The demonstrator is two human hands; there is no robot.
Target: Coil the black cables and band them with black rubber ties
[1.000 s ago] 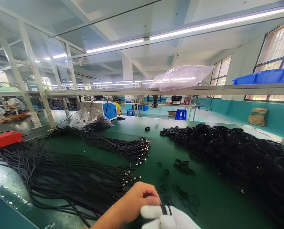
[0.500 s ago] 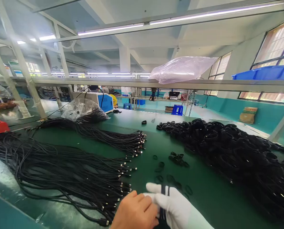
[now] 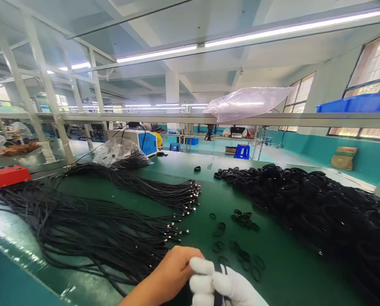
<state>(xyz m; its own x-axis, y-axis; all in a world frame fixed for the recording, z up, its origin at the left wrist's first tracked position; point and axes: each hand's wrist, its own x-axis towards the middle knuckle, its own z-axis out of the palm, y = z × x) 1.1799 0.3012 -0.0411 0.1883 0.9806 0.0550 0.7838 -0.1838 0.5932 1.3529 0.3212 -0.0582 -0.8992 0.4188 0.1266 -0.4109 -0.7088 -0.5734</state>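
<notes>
My bare left hand (image 3: 174,272) meets my white-gloved right hand (image 3: 225,284) at the bottom centre, with its fingers curled against the glove; what they pinch is hidden. Dark bands or a cable (image 3: 218,272) lie around and under the bent fingers of the glove, partly covered. To the left, a wide bundle of black cables (image 3: 103,233) with metal plugs spreads over the green table (image 3: 193,242). Behind it lies a second cable bundle (image 3: 151,187). Small black rings (image 3: 242,255) are scattered just beyond the glove.
A large heap of coiled black cables (image 3: 307,204) covers the right side. A red box (image 3: 8,175) with buttons sits at the left, and a clear plastic bag (image 3: 116,152) lies further back near a blue-and-white machine (image 3: 147,142). A shelf (image 3: 177,117) spans above.
The view has turned slightly left and up. My left hand has shifted to the glove's fingertip side, and the gloved fingers, more extended before, are now curled inward.
</notes>
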